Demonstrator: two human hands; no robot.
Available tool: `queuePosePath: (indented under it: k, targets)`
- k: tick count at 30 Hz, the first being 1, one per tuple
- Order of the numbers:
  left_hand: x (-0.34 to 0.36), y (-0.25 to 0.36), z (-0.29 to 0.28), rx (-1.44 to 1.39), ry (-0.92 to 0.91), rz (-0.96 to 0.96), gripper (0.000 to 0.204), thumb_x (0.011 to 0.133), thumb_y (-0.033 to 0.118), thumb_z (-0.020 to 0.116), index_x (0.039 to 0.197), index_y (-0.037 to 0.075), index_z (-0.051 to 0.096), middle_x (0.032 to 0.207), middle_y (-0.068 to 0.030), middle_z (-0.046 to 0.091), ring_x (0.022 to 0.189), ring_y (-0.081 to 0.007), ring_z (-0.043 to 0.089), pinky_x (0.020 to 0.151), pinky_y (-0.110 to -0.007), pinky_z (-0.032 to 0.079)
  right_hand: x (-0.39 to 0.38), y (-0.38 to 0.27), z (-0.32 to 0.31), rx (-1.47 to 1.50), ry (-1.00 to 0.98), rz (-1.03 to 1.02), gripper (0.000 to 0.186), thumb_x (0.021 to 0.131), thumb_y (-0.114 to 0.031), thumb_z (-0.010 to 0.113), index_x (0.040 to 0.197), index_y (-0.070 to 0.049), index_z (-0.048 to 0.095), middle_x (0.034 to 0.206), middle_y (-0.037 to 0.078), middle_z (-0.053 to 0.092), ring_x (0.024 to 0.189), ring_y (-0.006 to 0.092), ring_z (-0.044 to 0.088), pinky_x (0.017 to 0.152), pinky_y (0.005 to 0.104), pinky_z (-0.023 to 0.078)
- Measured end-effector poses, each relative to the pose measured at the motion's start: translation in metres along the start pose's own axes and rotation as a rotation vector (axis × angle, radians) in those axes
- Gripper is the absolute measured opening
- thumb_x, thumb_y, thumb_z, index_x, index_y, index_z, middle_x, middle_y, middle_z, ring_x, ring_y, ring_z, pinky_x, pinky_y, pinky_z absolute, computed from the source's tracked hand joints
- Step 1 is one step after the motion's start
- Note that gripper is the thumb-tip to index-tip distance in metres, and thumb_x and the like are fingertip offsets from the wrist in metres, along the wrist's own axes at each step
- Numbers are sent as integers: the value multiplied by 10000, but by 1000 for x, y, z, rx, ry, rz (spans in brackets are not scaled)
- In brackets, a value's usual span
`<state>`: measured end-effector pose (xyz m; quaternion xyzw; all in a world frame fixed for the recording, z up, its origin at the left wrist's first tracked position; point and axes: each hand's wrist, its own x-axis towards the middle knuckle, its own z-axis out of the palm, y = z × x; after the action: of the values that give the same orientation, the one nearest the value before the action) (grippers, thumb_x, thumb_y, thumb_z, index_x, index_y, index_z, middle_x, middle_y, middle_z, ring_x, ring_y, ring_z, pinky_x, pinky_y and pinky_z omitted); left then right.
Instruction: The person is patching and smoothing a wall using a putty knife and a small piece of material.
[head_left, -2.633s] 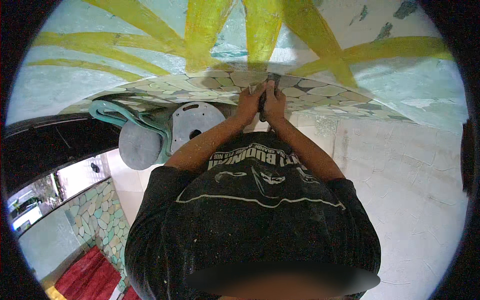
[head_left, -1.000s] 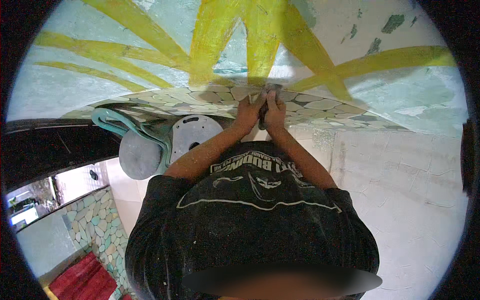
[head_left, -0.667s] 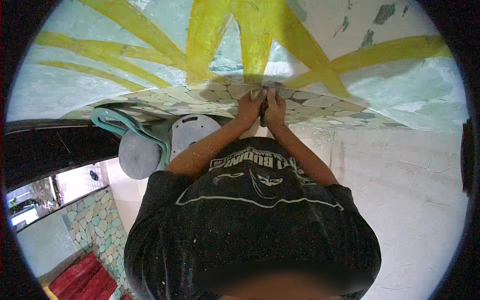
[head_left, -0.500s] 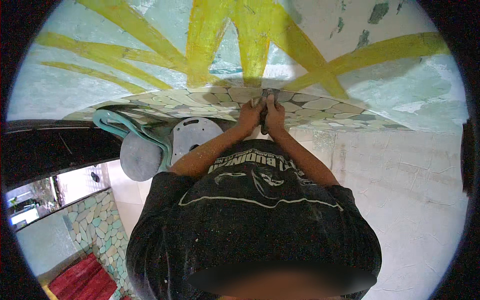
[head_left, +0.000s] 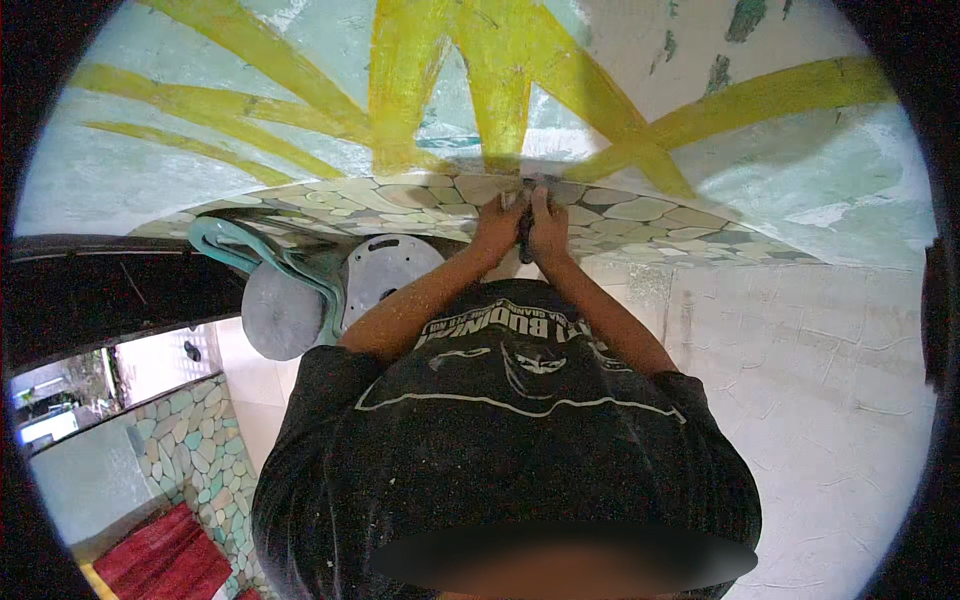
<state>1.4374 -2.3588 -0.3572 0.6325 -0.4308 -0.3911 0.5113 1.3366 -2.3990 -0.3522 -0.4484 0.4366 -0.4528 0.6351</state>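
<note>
In front of my chest, both hands are together at a band of stone-pattern pieces (head_left: 620, 207) along the bottom of the painted wall (head_left: 800, 150). Between them is a dark-handled hand tool (head_left: 526, 245), its handle end pointing back toward me. My right hand (head_left: 549, 228) is closed around it, thumb laid along the top. The fingers of my left hand (head_left: 497, 226) are bent and pressed against the tool's left side. The tool's far end meets the stone band and is too small and dark to make out.
Left of my arm stand a chair-like frame of teal tubing (head_left: 215, 240), a grey rounded panel (head_left: 285, 312) and a pale round plate (head_left: 385, 262) with a slot and holes. Red cloth (head_left: 165, 560) lies at the lower left. Pale textured tiles (head_left: 790, 390) extend to the right.
My hands and the tool stay almost in place, shifted very slightly left. The shadow on the upper right of the wall has changed shape.
</note>
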Motion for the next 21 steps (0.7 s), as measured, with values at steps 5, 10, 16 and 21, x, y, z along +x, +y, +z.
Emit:
queuePosePath:
  k: [5,10,16,21]
  targets:
    - [-3,47,1,-228,69,-332,379,930,310,615,1064,-44,603,880,-141,663,741,-206,607,672,-350,488,6,-7,-3,-319,-24,-45,522,969,-437,518,878,54,671,776,137,660,704,185,554,666,382,470]
    - [-8,45,0,-103,26,-328,380,937,327,599,1046,-37,613,867,-137,659,732,-205,602,665,-355,485,3,7,-2,-240,29,35,542,969,-457,506,859,54,647,754,138,640,700,190,552,670,391,468]
    - [-2,45,-4,-77,62,-289,414,938,357,595,1060,-37,627,872,-136,664,766,-213,607,677,-367,487,3,-20,7,-153,-15,-11,560,968,-466,507,868,71,630,744,130,625,710,191,556,675,385,469]
    - [-10,1,-3,391,16,-149,416,941,362,594,1051,-38,635,844,-119,664,757,-195,598,658,-370,484,0,17,3,-291,53,83,560,969,-460,507,883,78,638,738,135,629,705,197,561,668,382,467]
